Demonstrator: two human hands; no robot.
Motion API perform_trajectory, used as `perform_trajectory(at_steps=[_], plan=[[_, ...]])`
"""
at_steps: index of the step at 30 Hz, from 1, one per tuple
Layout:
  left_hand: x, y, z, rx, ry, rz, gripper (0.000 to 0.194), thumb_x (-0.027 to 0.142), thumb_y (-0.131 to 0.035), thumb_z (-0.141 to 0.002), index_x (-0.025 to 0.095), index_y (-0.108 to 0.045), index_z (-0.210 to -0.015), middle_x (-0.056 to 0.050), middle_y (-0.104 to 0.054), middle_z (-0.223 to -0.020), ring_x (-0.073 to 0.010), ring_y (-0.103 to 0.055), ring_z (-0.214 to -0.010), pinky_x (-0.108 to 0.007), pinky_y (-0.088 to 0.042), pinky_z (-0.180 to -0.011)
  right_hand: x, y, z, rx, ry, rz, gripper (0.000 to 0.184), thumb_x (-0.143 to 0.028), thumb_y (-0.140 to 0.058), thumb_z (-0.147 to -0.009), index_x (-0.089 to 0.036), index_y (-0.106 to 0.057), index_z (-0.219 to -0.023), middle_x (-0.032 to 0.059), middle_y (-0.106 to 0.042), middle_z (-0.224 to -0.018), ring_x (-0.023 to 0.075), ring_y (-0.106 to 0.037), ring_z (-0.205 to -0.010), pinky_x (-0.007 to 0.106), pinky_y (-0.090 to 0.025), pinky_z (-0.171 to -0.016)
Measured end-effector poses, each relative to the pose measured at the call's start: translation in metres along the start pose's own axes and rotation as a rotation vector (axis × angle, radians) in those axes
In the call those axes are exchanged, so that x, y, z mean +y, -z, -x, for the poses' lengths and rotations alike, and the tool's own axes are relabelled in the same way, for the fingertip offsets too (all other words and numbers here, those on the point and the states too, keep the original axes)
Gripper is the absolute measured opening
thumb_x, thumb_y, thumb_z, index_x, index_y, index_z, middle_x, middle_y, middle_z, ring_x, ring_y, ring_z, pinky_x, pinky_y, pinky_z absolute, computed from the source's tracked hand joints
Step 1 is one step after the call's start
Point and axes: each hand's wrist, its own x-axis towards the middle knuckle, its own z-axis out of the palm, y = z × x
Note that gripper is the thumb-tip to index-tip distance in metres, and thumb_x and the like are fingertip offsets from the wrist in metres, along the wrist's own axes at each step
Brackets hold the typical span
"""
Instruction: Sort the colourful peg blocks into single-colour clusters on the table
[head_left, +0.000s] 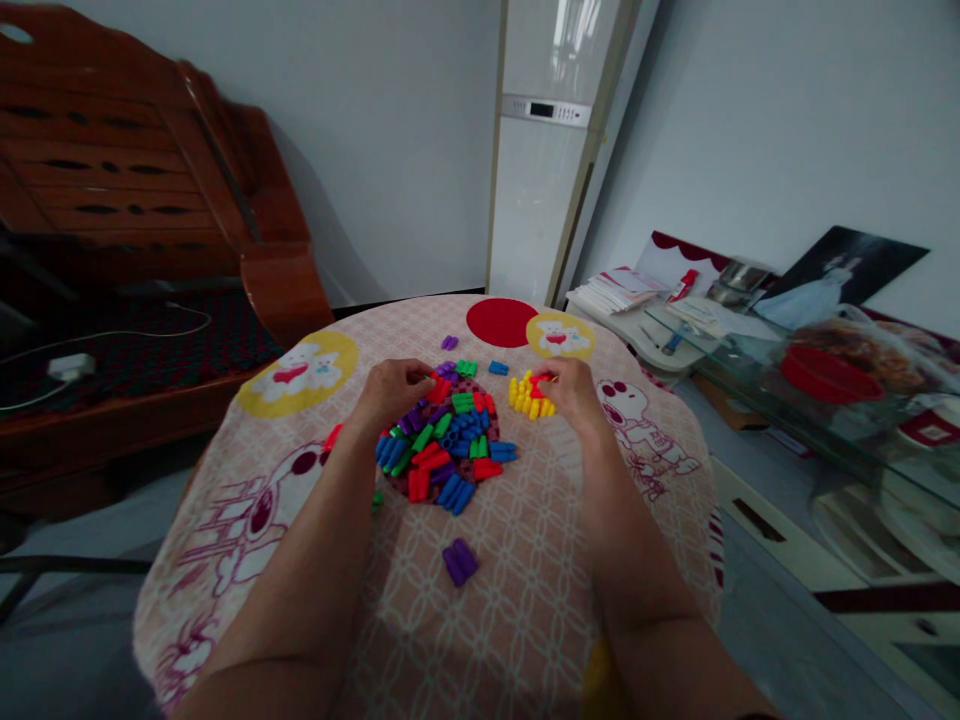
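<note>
My left hand (pixel 397 386) is at the upper left side of a heap of plastic building blocks (pixel 469 430) in red, blue, green and purple. Its fingers are pinched on a red block (pixel 439 388) at the heap's edge. Right of the heap stands a joined group of yellow blocks (pixel 521 398). My right hand (pixel 568 388) reaches over the right side of that group, fingertips closed on another red block (pixel 539 384) against the yellow ones. My fingers partly cover both red blocks.
Loose purple blocks (pixel 459 562) lie nearer me; a blue block (pixel 499 368) lies beyond the heap. A patterned cloth covers the round table (pixel 517 640). A glass-topped cabinet (pixel 757 375) with papers and bags stands right, a wooden bench (pixel 277 270) left.
</note>
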Motion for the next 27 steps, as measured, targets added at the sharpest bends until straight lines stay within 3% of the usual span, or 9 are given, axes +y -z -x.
perform_trajectory(at_steps=[2, 4, 8, 13, 21, 24, 27], plan=[[0.003, -0.001, 0.0, 0.003, -0.001, 0.014, 0.04, 0.036, -0.059, -0.075, 0.018, -0.078, -0.105, -0.005, -0.079, -0.085, -0.0204, -0.07, -0.076, -0.026, -0.051, -0.073, 0.02, 0.013, -0.002, 0.162, -0.056, 0.123, 0.027, -0.003, -0.053, -0.071, -0.017, -0.076, -0.078, 0.0067, -0.074, -0.085, 0.0205, -0.065, -0.082, 0.029, -0.048, -0.078], [0.006, -0.003, -0.001, -0.002, -0.011, 0.033, 0.04, 0.035, -0.06, -0.075, 0.017, -0.078, -0.105, -0.005, -0.079, -0.086, -0.0203, -0.07, -0.077, -0.026, -0.052, -0.074, 0.043, 0.02, -0.001, 0.246, -0.128, 0.256, 0.027, -0.004, -0.054, -0.072, -0.015, -0.076, -0.08, 0.0108, -0.074, -0.088, 0.0231, -0.065, -0.086, 0.032, -0.048, -0.083], [0.012, -0.005, 0.001, -0.011, -0.033, 0.069, 0.038, 0.033, -0.059, -0.075, 0.016, -0.078, -0.103, -0.006, -0.079, -0.089, -0.0208, -0.071, -0.079, -0.027, -0.051, -0.074, 0.078, 0.015, 0.007, 0.217, -0.241, 0.396, 0.027, -0.007, -0.054, -0.077, -0.014, -0.077, -0.089, 0.0147, -0.074, -0.095, 0.0259, -0.065, -0.093, 0.036, -0.048, -0.09], [0.023, -0.009, 0.005, -0.011, -0.063, 0.169, 0.036, 0.035, -0.059, -0.076, 0.015, -0.078, -0.1, -0.005, -0.078, -0.086, -0.0204, -0.069, -0.078, -0.026, -0.051, -0.069, 0.094, 0.003, 0.01, 0.172, -0.263, 0.374, 0.039, -0.006, -0.056, -0.078, -0.012, -0.074, -0.112, 0.0159, -0.074, -0.109, 0.0275, -0.066, -0.104, 0.037, -0.048, -0.097], [0.042, -0.037, 0.008, -0.089, -0.088, 0.584, 0.036, 0.037, -0.064, -0.076, 0.013, -0.073, -0.1, -0.004, -0.072, -0.072, -0.015, -0.063, -0.058, -0.025, -0.051, -0.056, 0.085, 0.008, 0.013, 0.132, -0.253, 0.414, 0.041, -0.007, -0.056, -0.081, -0.011, -0.072, -0.118, 0.0175, -0.074, -0.109, 0.0294, -0.066, -0.108, 0.041, -0.047, -0.1], [0.045, -0.049, 0.009, -0.086, -0.132, 0.682, 0.034, 0.034, -0.066, -0.075, 0.014, -0.073, -0.1, -0.003, -0.071, -0.073, -0.0151, -0.064, -0.061, -0.026, -0.052, -0.058, 0.063, 0.014, 0.01, 0.205, -0.166, 0.381, 0.04, -0.012, -0.058, -0.083, -0.01, -0.07, -0.121, 0.0199, -0.071, -0.118, 0.0319, -0.061, -0.116, 0.046, -0.044, -0.104], [0.049, -0.054, 0.009, -0.072, -0.192, 0.708, 0.035, 0.03, -0.069, -0.073, 0.014, -0.073, -0.103, -0.004, -0.072, -0.077, -0.0159, -0.066, -0.066, -0.026, -0.052, -0.06, 0.028, 0.015, 0.005, 0.238, -0.006, 0.138, 0.035, -0.017, -0.058, -0.085, -0.013, -0.073, -0.116, 0.015, -0.073, -0.118, 0.0274, -0.065, -0.109, 0.042, -0.048, -0.1]])
